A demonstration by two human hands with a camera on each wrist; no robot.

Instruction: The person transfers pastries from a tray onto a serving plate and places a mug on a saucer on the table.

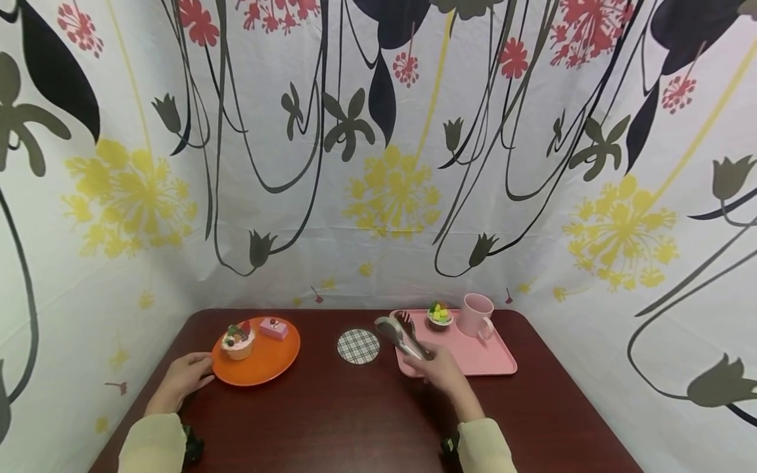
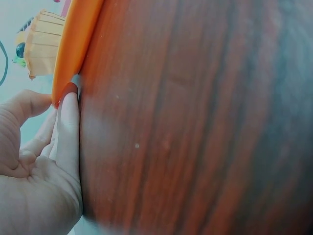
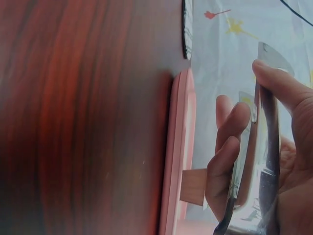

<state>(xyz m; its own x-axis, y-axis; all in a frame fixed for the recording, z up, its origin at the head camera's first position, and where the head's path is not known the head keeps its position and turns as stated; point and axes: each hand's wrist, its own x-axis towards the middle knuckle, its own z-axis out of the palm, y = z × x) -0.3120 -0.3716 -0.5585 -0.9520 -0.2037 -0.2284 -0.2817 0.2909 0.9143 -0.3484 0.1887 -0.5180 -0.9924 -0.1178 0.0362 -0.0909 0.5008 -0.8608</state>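
At the left, my left hand [image 1: 186, 374] pinches the near-left rim of an orange plate [image 1: 269, 361], thumb on top and fingers under the edge in the left wrist view. The plate bears a fruit-topped cupcake [image 1: 238, 345] and a pink cake slice [image 1: 274, 328]. My right hand [image 1: 443, 368] grips metal serving tongs [image 3: 269, 152], one end spoon-shaped and the other fork-like. The tongs' ends stand apart with nothing between them, over the left part of a pink tray [image 1: 487, 358]. On that tray are a small fruit-topped tart [image 1: 439, 316] and a pink mug [image 1: 474, 316].
A round checked coaster [image 1: 358, 346] lies on the dark wooden table [image 1: 331, 420] between plate and tray. A white flower-patterned cloth [image 1: 331, 263] hangs behind and at both sides of the table.
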